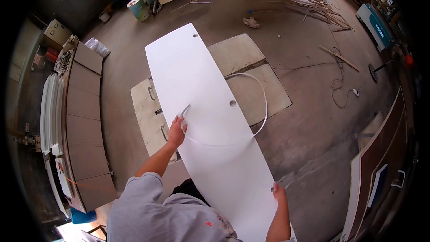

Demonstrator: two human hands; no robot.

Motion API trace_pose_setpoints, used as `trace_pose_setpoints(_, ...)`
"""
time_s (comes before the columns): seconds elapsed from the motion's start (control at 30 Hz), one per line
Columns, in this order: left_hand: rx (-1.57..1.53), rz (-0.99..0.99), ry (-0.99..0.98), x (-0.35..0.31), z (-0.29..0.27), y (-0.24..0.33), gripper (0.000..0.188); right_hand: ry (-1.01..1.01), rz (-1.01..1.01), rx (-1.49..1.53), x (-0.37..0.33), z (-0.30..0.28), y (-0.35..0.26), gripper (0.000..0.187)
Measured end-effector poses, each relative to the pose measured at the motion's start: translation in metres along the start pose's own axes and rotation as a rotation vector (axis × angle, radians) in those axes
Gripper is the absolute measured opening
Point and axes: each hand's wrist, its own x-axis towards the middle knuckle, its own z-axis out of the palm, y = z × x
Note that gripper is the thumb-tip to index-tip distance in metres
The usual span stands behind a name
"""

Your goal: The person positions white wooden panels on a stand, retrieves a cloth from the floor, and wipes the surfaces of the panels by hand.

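A long white board with round hinge holes stretches away from me, tilted across the view. My left hand is closed at the board's left edge around a slim grey tool, perhaps a blade or file; its exact kind is unclear. From near that hand a thin white strip loops over the board and out past its right edge. Whether my fingers also hold the strip cannot be made out. On the near right, my right hand grips the board's edge beside a hole, its fingers partly hidden.
Beneath the board are pale worktop panels with metal handles. A cabinet lines the left, with white strips on it. Brown panels lean at right. Wood scraps, a cable and a paint bucket lie farther off.
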Motion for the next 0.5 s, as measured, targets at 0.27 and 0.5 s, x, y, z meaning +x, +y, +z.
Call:
trace_pose_setpoints(0.27,0.183,-0.068,-0.065,0.14,-0.04,-0.063,0.052,-0.036,-0.02,0.053,0.089,0.022,-0.148,0.086)
trace_pose_setpoints(0.5,0.306,-0.055,-0.306,0.187,-0.063,-0.079,0.068,0.548,-0.183,-0.12,0.034,0.05,-0.239,0.066)
